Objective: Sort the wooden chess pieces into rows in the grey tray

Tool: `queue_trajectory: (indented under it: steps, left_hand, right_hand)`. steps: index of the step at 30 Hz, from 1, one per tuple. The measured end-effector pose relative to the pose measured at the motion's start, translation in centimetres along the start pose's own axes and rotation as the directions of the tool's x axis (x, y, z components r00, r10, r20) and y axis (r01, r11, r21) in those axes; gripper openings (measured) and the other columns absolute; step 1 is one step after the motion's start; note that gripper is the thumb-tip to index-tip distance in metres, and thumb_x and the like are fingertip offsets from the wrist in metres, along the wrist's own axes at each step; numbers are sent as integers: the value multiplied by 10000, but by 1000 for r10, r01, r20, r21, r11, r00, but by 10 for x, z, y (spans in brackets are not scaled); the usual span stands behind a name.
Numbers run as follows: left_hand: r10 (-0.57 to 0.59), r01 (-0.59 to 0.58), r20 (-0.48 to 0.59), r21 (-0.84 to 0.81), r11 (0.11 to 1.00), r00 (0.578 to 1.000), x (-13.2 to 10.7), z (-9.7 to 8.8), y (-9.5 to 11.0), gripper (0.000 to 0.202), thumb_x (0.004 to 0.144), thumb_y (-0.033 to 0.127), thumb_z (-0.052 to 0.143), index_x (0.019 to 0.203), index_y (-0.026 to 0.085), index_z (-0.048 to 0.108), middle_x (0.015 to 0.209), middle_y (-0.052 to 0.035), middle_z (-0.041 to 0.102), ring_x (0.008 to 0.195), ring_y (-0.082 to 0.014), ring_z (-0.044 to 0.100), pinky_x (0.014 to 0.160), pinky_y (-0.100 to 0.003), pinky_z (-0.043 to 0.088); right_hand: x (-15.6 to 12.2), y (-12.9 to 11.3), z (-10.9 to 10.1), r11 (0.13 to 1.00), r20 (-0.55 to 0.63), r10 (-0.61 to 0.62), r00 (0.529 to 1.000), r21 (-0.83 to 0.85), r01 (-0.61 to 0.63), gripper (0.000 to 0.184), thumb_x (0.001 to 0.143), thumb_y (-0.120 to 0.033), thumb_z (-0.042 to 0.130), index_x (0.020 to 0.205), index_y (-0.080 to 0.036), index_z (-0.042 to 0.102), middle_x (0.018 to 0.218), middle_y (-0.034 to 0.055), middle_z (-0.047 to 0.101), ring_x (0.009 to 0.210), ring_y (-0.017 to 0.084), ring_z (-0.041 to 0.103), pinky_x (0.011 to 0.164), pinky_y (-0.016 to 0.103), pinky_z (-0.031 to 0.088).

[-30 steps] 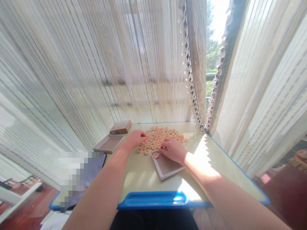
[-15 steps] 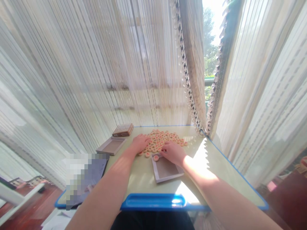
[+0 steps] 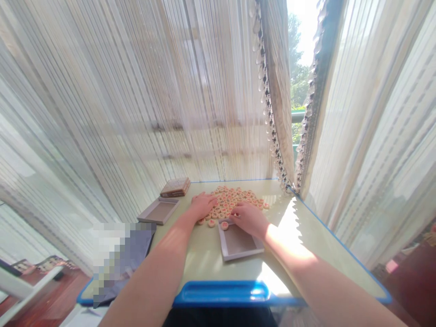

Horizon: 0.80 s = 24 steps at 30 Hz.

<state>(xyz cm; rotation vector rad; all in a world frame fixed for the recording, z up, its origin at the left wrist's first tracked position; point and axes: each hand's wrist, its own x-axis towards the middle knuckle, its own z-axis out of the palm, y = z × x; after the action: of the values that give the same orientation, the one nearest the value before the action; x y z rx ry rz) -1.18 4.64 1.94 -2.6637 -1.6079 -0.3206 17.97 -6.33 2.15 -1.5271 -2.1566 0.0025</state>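
Observation:
A heap of round wooden Chinese chess pieces (image 3: 235, 198) with red and dark characters lies spread toward the back of the table. My left hand (image 3: 203, 206) rests at the heap's left edge, fingers stretched out over the pieces. My right hand (image 3: 250, 219) hangs over the far rim of a shallow open box (image 3: 240, 245), its fingers curled together at the front of the heap. What sits between those fingertips is hidden. One piece (image 3: 224, 225) is in the box's far left corner. Another loose piece (image 3: 211, 223) lies just left of the box.
A second shallow box part (image 3: 158, 211) stands at the left, with a brown patterned closed box (image 3: 175, 186) behind it. A dark folder (image 3: 136, 254), partly blurred out, lies on the left side. The table has a blue edge and a blue tray (image 3: 221, 292) in front. Sheer curtains (image 3: 204, 113) hang behind.
The view has shifted slightly, so everything sits a little lower and to the right. Both hands keep nearly the same place, and the single piece stays in the box corner.

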Motion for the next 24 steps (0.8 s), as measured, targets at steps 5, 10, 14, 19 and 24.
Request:
queue_trajectory:
  steps: [5, 10, 14, 19, 24]
  left_hand:
    - [11, -11, 6, 8, 1000, 1000, -3, -2, 2, 399, 897, 413, 278, 1173, 329, 554, 1276, 19, 528, 1266, -263, 336, 1029, -442, 225]
    - [47, -48, -64, -17, 999, 997, -5, -5, 3, 359, 887, 388, 329, 1088, 305, 615, 1205, -1, 582, 1195, -239, 426, 985, -412, 282]
    - [103, -109, -100, -55, 993, 990, 1, -3, -1, 301, 853, 283, 405, 1007, 264, 663, 1119, -13, 633, 1069, -177, 531, 938, -302, 349]
    - [136, -153, -120, -147, 977, 984, 3, -4, -2, 249, 793, 194, 480, 910, 210, 699, 1016, -30, 671, 969, -168, 580, 892, -254, 398]
    - [27, -87, -207, -286, 954, 978, -1, -7, 8, 260, 745, 167, 533, 959, 182, 679, 987, -56, 668, 854, -166, 615, 827, -270, 449]
  right_hand:
    - [3, 4, 0, 996, -31, 33, 999, 82, -30, 247, 838, -364, 482, 930, -218, 659, 896, 46, 618, 877, 172, 534, 760, 276, 379]
    - [2, 5, 1, 995, -48, 33, 998, 94, -28, 277, 846, -377, 470, 991, -210, 638, 898, 51, 624, 897, 186, 525, 790, 297, 375]
    - [2, 3, -1, 996, -49, 16, 999, 93, -11, 287, 855, -382, 454, 993, -207, 635, 881, 50, 624, 895, 184, 527, 783, 295, 378]
    - [2, 2, -2, 998, -34, -8, 999, 62, 10, 268, 851, -382, 461, 893, -209, 662, 862, 52, 626, 893, 183, 528, 786, 291, 373]
    - [0, 0, 0, 998, -34, -30, 999, 60, 32, 260, 852, -376, 463, 884, -216, 666, 852, 48, 628, 891, 180, 529, 795, 287, 376]
